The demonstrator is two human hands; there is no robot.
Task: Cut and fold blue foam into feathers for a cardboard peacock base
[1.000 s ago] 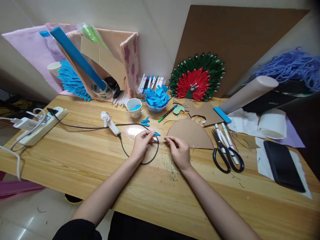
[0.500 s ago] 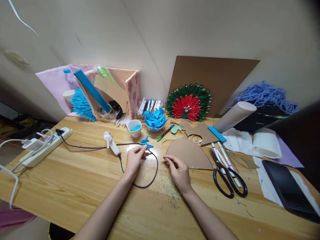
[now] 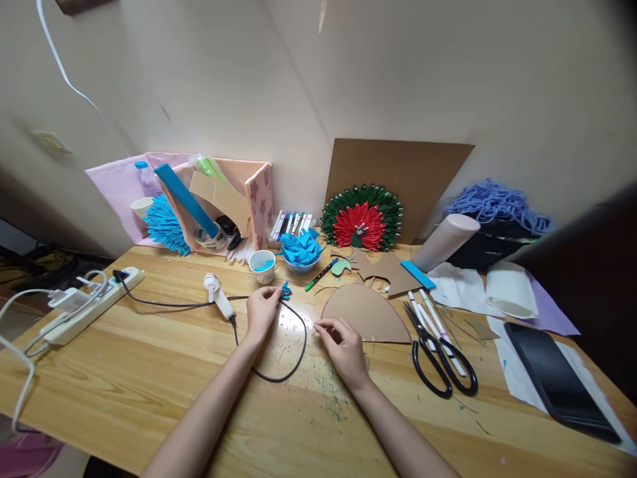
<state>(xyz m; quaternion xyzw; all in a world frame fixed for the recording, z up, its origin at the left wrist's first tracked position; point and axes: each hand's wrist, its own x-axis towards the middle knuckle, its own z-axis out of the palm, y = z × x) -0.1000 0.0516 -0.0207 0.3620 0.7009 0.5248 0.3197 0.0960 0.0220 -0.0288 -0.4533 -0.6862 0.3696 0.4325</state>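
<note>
My left hand (image 3: 262, 313) is closed in a pinch, its fingertips at a small blue folded paper piece (image 3: 286, 291) low over the table behind the black cable loop. Finer detail of that grip is hidden by the fingers. To the right of the cable, my right hand (image 3: 343, 348) is also pinched, thumb against forefinger; whatever may be between them is too small to make out. Just beyond it lies a rounded cardboard piece (image 3: 368, 312) with a dark purple edge. A bowl of blue folded paper pieces (image 3: 300, 248) and a paper cup (image 3: 262, 267) stand behind my left hand.
A white hot glue gun (image 3: 219, 299) stands left, its cable running to a power strip (image 3: 94, 305). Black-handled scissors (image 3: 432, 348) and markers lie right, near a dark phone-like slab (image 3: 562, 378). A red-and-green paper peacock (image 3: 362, 216) leans against cardboard at the back.
The view has shifted, showing more wall. My left fingertips have drawn together at the blue paper piece, which now looks bunched more closely. My right hand keeps its pinch.
</note>
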